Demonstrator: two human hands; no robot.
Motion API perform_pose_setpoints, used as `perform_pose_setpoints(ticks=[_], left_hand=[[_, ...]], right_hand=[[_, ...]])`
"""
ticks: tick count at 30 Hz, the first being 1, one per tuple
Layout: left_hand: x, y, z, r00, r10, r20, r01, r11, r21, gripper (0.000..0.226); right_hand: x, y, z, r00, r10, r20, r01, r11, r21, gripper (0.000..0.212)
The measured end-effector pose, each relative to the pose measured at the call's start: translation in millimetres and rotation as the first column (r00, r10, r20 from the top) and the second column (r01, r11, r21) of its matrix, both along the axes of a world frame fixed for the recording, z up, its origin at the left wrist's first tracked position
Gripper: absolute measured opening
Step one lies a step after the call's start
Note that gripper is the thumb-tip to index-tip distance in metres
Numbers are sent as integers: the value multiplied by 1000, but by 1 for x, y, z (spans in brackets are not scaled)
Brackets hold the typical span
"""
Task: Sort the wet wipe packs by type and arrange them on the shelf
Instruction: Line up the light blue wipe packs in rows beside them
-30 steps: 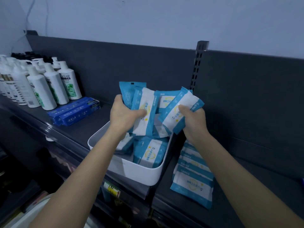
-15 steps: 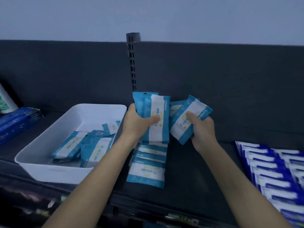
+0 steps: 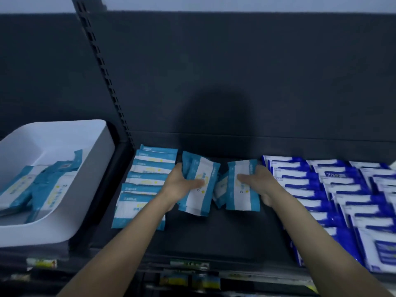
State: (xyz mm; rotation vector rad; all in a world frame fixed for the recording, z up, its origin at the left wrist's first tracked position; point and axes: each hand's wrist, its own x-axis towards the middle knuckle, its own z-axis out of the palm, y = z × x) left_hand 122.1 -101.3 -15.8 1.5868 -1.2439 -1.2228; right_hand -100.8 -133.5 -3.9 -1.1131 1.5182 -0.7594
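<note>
My left hand (image 3: pixel 182 185) grips a small bunch of light-blue and white wet wipe packs (image 3: pixel 200 198) low over the dark shelf (image 3: pixel 214 234). Just right of it, my right hand (image 3: pixel 260 184) holds more light-blue packs (image 3: pixel 241 195). A row of overlapping light-blue packs (image 3: pixel 145 183) lies on the shelf left of my left hand. Rows of dark-blue and white packs (image 3: pixel 334 189) cover the shelf's right side. More light-blue packs (image 3: pixel 40 187) lie in the white bin (image 3: pixel 92 168) at the left.
A slotted metal upright (image 3: pixel 102 71) rises behind the bin against the dark back panel (image 3: pixel 235 71). Price tags (image 3: pixel 189 264) run along the shelf's front edge. Bare shelf shows between the two kinds of packs.
Both hands carried their packs away from the bin, rightward and down to the shelf, and have moved slightly apart. The view swung right, bringing the dark-blue rows fully in.
</note>
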Motion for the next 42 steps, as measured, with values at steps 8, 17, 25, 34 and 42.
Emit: perform_pose_setpoints(ticks=[8, 17, 25, 34, 42], left_hand=[[-9, -16, -2, 995, -84, 53, 86, 995, -42, 24], [-7, -20, -5, 985, -171, 3, 170, 982, 86, 43], [-20, -17, -14, 995, -51, 83, 44, 995, 88, 53], [-9, -17, -14, 964, -136, 228, 134, 991, 28, 28], [-12, -27, -10, 878, -34, 477, 140, 972, -188, 12]], right_hand=[[-7, -20, -17, 915, 47, -401, -116, 982, -150, 30], [-9, -12, -12, 841, 183, -509, -268, 958, -98, 40], [23, 22, -1, 750, 221, -624, -231, 971, 67, 53], [51, 45, -8, 934, 25, -355, -65, 993, -101, 70], [22, 46, -15, 979, -203, 37, 205, 974, -97, 15]])
